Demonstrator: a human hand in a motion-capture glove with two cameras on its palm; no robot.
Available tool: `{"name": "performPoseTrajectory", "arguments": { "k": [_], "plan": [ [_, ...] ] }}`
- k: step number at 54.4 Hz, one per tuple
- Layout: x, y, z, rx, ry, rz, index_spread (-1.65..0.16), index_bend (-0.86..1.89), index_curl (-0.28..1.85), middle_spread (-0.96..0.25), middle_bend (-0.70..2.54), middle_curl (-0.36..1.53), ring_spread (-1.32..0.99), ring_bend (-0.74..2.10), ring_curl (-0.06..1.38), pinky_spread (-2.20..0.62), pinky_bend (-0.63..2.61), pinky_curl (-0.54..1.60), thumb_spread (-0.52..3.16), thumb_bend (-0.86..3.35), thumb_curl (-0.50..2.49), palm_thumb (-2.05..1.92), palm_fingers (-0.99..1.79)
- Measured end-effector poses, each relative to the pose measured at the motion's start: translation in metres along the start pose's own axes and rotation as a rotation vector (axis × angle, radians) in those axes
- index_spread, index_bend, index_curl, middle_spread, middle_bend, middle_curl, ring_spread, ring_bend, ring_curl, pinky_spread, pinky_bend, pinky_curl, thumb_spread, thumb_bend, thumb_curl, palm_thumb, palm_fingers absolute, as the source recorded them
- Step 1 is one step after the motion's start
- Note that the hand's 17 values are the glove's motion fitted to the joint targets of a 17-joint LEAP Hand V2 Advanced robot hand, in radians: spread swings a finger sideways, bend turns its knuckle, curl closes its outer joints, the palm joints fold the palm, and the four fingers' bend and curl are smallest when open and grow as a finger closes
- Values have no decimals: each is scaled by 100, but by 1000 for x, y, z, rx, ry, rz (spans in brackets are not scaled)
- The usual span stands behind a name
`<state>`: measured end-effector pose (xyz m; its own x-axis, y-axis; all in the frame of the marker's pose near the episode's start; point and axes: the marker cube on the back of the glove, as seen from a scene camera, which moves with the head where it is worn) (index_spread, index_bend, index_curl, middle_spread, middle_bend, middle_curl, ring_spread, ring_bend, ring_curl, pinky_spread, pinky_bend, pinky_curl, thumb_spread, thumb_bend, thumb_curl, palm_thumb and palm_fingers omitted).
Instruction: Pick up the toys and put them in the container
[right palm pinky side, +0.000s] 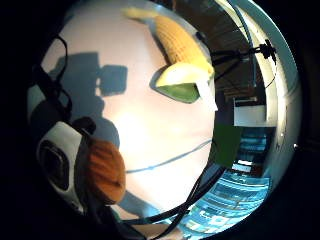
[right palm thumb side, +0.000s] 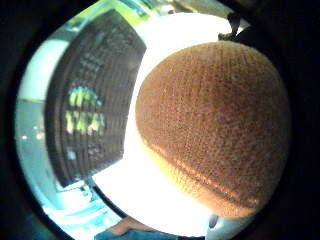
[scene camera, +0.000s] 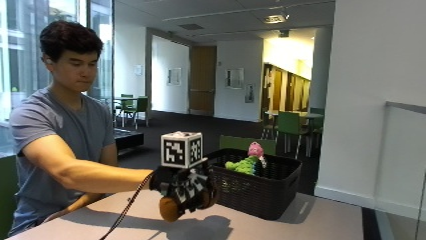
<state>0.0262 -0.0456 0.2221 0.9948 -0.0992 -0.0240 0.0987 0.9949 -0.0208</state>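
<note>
Brown knitted toy (right palm thumb side: 212, 127) is sitting clamped under the right hand (scene camera: 183, 187) fingers, beside the black basket (scene camera: 256, 192).

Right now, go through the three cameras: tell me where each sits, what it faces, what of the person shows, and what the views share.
Outside view: beside the table, facing the person; shows the gloved right hand gripping a brown knitted toy near the black basket.
Thumb side palm view: on the palm, looking onto the brown knitted toy, with the basket behind; no hand shows.
Little finger side palm view: on the palm, facing the tabletop and a toy corn cob; straps at its edge.
Shared: the brown toy shows in all three.
</note>
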Motion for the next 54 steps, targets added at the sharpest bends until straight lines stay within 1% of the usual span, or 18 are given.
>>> {"name": "performPoseTrajectory", "arguments": {
  "k": [6,12,17,20,26,31,35,42,46,50,54],
  "plan": [
    [1,-8,-52,54,-14,49,-40,17,2,-40,79,59,-39,132,52,-41,103,33,91,22,69,75,95],
    [6,-18,-115,95,-26,57,-40,17,2,-41,76,60,-39,130,50,-42,100,33,87,21,73,75,98],
    [-9,-21,-166,163,-18,87,-40,16,3,-41,73,61,-39,128,50,-42,98,33,83,20,76,75,99],
    [-16,-22,-183,184,-17,91,-40,16,3,-41,71,62,-39,128,50,-42,97,33,82,19,78,75,100],
    [-62,-19,-251,279,-35,77,-40,15,3,-43,68,63,-40,126,49,-43,95,34,80,18,81,75,100],
    [-102,-18,-283,323,-23,58,-40,16,3,-43,65,64,-40,125,49,-43,93,34,79,17,84,76,101],
    [-130,-21,-299,333,-27,32,-40,16,2,-43,64,65,-40,123,48,-43,91,33,79,16,85,75,103],
    [-189,-25,-307,328,-13,-9,-40,15,2,-44,61,67,-40,121,48,-43,89,33,79,15,89,75,104],
    [-212,-26,-306,318,-4,-25,-40,15,2,-44,60,68,-40,121,48,-43,88,34,79,14,90,75,105],
    [-219,-29,-302,313,-3,-25,-40,15,2,-45,58,68,-41,120,47,-42,87,34,79,13,91,75,105],
    [-238,-42,-282,294,5,-1,-39,15,2,-45,57,69,-41,120,47,-43,86,34,79,12,93,74,106]
  ]
}}
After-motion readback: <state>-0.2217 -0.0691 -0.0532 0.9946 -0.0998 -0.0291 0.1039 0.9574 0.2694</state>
